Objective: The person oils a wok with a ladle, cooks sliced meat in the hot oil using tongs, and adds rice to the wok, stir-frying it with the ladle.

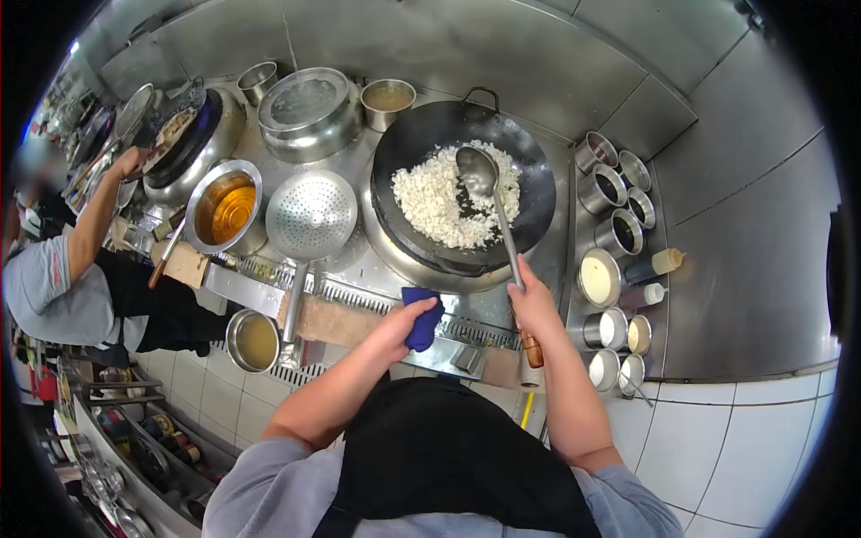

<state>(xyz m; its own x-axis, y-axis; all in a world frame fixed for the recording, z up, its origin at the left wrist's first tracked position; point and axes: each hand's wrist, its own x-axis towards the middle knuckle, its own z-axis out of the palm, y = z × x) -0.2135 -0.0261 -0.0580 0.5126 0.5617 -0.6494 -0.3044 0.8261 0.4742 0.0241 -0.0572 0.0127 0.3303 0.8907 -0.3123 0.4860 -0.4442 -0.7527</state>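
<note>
My right hand (535,303) is wrapped round the handle of a long metal ladle (478,170) with a wooden end. The ladle's bowl rests among white rice (430,202) in a large black wok (536,179). Folded in my left hand (395,330) is a dark blue cloth (423,318). That hand is just in front of the wok's near rim and apart from it. The rice is spread over the wok's bottom, with a darker gap of bare metal near the ladle.
Left of the wok lie a perforated strainer (311,215), a pot of amber liquid (256,175) and a lidded pot (309,134). Seasoning containers (599,276) and squeeze bottles (655,265) line the right side. A co-worker (63,278) reaches toward another wok at far left.
</note>
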